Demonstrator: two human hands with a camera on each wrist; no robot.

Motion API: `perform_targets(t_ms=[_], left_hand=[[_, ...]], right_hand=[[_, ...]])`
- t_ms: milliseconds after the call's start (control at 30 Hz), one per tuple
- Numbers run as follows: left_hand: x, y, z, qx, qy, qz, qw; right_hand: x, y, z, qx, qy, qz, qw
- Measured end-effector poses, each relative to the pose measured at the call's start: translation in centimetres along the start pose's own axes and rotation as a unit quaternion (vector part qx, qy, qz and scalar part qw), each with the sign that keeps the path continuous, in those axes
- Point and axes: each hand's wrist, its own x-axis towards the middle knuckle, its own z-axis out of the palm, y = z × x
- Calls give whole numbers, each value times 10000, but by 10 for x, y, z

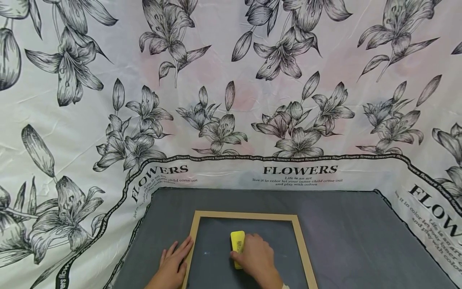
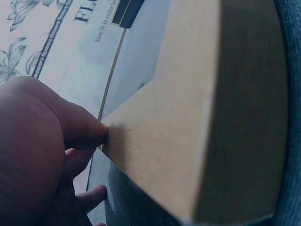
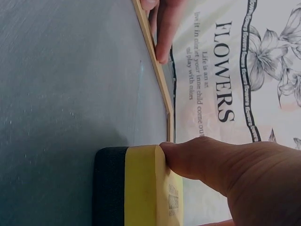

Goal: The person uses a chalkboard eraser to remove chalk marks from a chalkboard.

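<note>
A yellow board eraser [image 1: 237,243] with a dark felt layer lies on the dark writing surface of a wood-framed blackboard [image 1: 246,215]. My right hand [image 1: 257,257] grips the eraser from its right side. In the right wrist view, my thumb presses on the yellow block [image 3: 141,183], its felt face against the board. At the board's left edge, my left hand [image 1: 171,265] rests with fingers extended, thumb and fingertips touching the wooden frame [image 2: 183,103]. A faint pale mark [image 1: 207,253] shows on the board left of the eraser.
The board lies on a dark grey tabletop [image 1: 335,233]. A white cloth [image 1: 216,176] printed with black lilies and the word FLOWERS surrounds the grey area. The frame's right rail [image 1: 304,253] stands beyond my right hand.
</note>
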Motion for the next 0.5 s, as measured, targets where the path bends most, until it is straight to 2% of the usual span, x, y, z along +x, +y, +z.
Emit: perform_targets(t_ms=[500], left_hand=[[-2, 0, 0, 108, 134, 96, 9998]], right_hand=[[1, 11, -5, 40, 64, 135, 9999]])
